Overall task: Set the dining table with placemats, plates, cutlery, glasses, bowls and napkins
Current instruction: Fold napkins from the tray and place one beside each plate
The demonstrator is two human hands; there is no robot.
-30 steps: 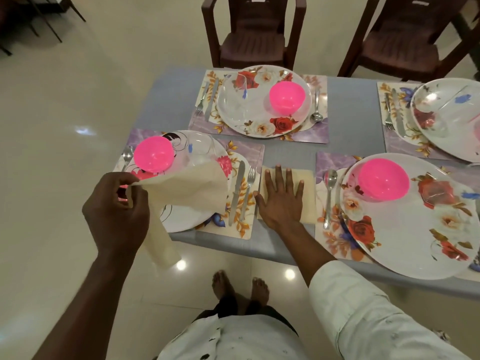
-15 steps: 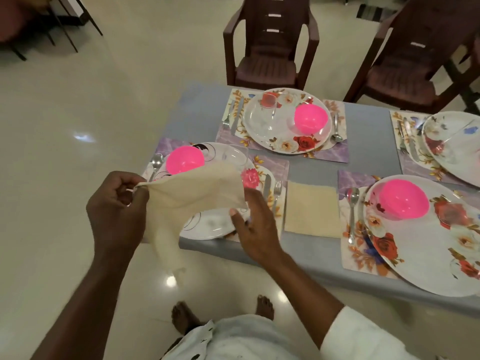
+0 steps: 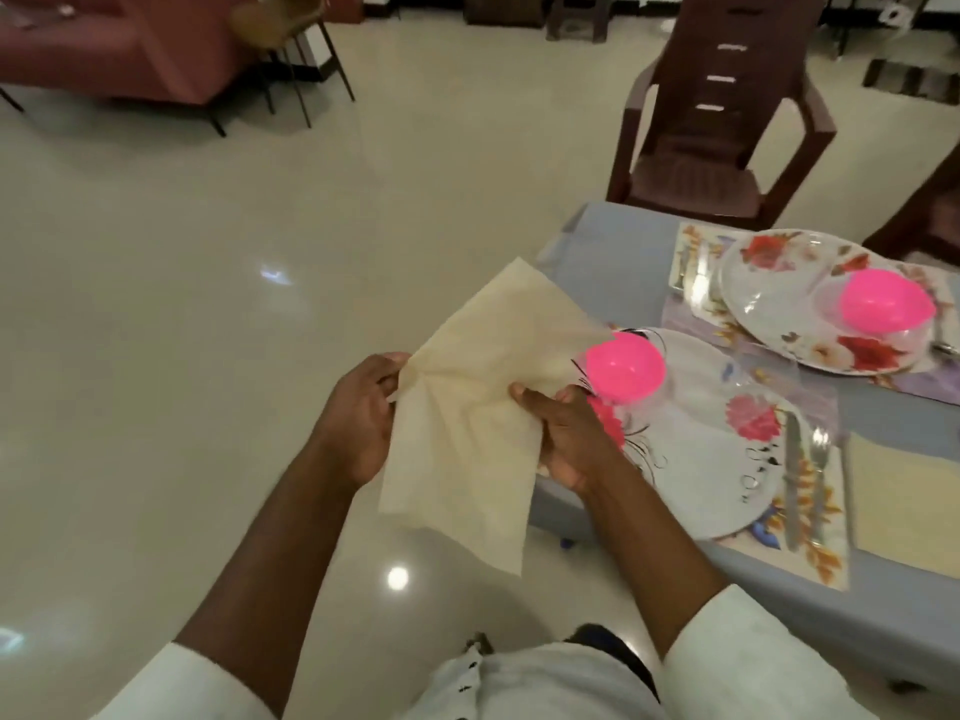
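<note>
The cream napkin is hanging in the air just off the table's near corner, over the floor, well short of the near place setting. It is behaving as a light, limp sheet: it is creasing where it is being gripped, its lower half is drooping free and its far corner is lifting. It looks unlikely to slip or break, but it will probably sag out of shape unless taken by its edges or corners, two at a time, for folding. The left hand is pinching the edge farthest from the table, fingers curled round the cloth. The right hand is gripping the edge nearest the table, thumb lying across the top of the sheet. Both forearms are reaching forward and converging on the napkin.
</note>
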